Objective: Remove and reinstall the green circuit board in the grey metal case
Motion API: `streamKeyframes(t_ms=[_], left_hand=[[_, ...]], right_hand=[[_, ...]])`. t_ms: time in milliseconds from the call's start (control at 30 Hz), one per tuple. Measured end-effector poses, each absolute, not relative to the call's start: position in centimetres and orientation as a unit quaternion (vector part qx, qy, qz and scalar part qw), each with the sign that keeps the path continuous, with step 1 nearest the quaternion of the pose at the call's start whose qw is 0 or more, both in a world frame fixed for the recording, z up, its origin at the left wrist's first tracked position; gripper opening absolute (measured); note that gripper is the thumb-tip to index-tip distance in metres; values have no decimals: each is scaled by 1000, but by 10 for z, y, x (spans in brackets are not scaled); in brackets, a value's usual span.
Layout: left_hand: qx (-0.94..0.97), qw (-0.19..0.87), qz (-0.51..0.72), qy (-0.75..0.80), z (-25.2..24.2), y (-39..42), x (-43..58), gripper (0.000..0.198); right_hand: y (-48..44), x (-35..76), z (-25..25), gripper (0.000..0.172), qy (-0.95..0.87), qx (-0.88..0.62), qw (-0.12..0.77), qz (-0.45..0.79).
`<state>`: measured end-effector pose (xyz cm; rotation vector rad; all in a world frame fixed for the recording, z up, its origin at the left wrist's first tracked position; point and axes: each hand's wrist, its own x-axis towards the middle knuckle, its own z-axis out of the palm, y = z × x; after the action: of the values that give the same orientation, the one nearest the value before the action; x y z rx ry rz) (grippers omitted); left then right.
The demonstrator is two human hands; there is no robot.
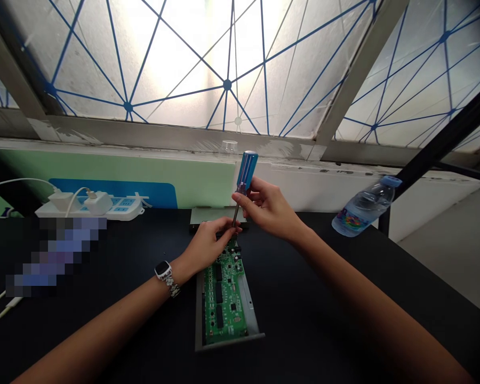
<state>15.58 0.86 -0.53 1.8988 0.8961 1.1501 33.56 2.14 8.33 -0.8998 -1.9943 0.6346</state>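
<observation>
A green circuit board (pixel 224 298) lies in an open grey metal case (pixel 253 314) on the black table (pixel 324 298). My right hand (pixel 270 208) is closed around a blue-handled screwdriver (pixel 245 170), held upright with its shaft pointing down at the board's far end. My left hand (pixel 208 242) rests at that far end, its fingers pinched round the screwdriver's shaft near the tip. A watch sits on my left wrist. The tip itself is hidden by my fingers.
A white power strip (pixel 92 205) with plugged chargers and cables stands at the back left. A water bottle (pixel 364 205) sits at the table's right edge. A flat grey cover (pixel 214 216) lies behind the case. A patterned window fills the wall.
</observation>
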Motion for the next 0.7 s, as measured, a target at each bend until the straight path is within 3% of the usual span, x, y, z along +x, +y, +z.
streamKeyframes(t_ms=[233,433,600,700], left_hand=[[743,359,444,349,-8,10,155,19],[742,367,447,340,-8,10,155,27],[736,369,453,341,-9,10,155,24],[736,369,455,340,-9,9,156,22]], right_hand=[[20,337,87,26,-794,-334,402,311],[24,340,86,34,-776,-349,403,337],[20,333,83,49,-757,-431,471,137],[15,326,82,52,-757,-460,462,56]])
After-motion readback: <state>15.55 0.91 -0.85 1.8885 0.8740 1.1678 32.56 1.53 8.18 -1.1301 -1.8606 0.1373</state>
